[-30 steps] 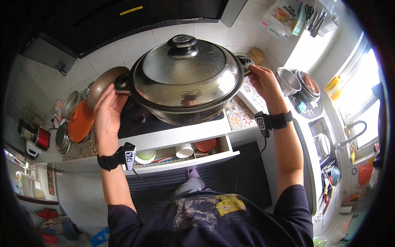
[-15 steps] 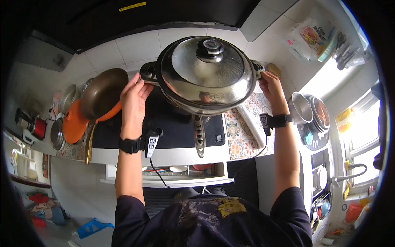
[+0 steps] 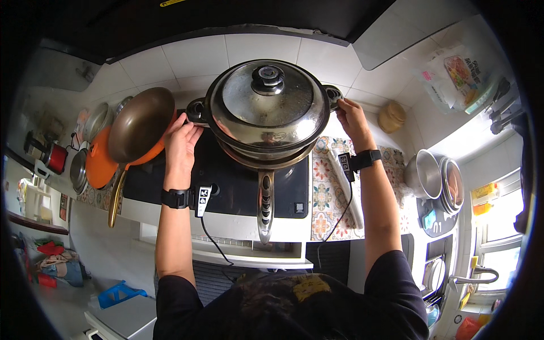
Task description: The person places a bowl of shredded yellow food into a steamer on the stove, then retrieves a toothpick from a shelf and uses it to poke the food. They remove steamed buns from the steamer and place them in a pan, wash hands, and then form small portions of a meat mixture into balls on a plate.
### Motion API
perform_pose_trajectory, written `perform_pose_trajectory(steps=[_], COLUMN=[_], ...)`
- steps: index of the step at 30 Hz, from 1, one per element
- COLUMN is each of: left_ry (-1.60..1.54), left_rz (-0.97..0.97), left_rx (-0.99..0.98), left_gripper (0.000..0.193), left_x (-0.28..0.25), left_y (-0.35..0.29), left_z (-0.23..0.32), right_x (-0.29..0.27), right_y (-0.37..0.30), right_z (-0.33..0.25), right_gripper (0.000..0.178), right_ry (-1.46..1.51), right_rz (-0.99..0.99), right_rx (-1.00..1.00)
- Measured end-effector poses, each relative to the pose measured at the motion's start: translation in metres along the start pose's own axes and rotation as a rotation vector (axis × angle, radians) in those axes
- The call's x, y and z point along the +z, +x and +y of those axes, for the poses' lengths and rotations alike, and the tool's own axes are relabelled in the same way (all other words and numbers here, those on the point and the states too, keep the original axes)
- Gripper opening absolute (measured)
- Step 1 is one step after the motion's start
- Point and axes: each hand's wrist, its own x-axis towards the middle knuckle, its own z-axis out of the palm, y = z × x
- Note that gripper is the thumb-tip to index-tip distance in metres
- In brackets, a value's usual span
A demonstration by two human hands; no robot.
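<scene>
Over the black cooktop (image 3: 226,187), on or just above a long-handled pan (image 3: 265,207): one lidded steel pot (image 3: 272,133), likely heavy, stiff and slick-sided, glass-looking lid (image 3: 249,103) probably fragile, best taken by its side handles (image 3: 197,111), left hand (image 3: 180,147) gripping the left, right hand (image 3: 355,123) the right.

The lidded pot (image 3: 266,116) is silver with a black knob (image 3: 268,78). At left, the frying pan (image 3: 140,126) is bronze-brown inside and orange outside, its handle (image 3: 117,195) gold. At right, the counter mat (image 3: 322,195) bears multicoloured floral tile motifs. The stovetop (image 3: 226,190) is black, the far wall tiles (image 3: 258,50) white; a yellow patch (image 3: 311,289) marks the person's dark T-shirt (image 3: 340,320).
</scene>
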Motion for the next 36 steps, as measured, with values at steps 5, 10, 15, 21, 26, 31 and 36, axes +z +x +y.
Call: perform_pose_trajectory(steps=[5, 10, 15, 21, 26, 31, 36], left_ry=[0.043, 0.052, 0.06, 0.07, 0.086, 0.078, 0.152], left_rz=[0.001, 0.009, -0.003, -0.03, -0.038, -0.012, 0.06], left_rx=[-0.037, -0.044, -0.045, -0.068, -0.086, -0.092, -0.062], left_gripper=[0.05, 0.05, 0.051, 0.053, 0.049, 0.045, 0.046], left_x=[-0.002, -0.001, -0.001, -0.006, -0.009, -0.008, 0.003], left_y=[-0.006, -0.012, -0.013, -0.009, -0.001, 0.005, -0.015], left_z=[-0.006, -0.006, -0.006, -0.007, -0.008, -0.008, 0.003], right_x=[-0.008, -0.011, -0.011, -0.014, -0.016, -0.018, -0.016], right_y=[0.006, 0.006, 0.006, 0.01, 0.012, 0.014, 0.007], right_z=[0.009, 0.015, 0.016, 0.018, 0.02, 0.021, 0.015], right_gripper=[0.015, 0.015, 0.015, 0.014, 0.013, 0.013, 0.023], right_ry=[-0.041, 0.008, -0.051, 0.01, 0.04, 0.014, -0.232], right_rz=[-0.029, -0.046, -0.063, 0.002, 0.025, 0.023, 0.035], right_rx=[0.007, 0.019, -0.012, 0.039, 0.049, 0.07, 0.058])
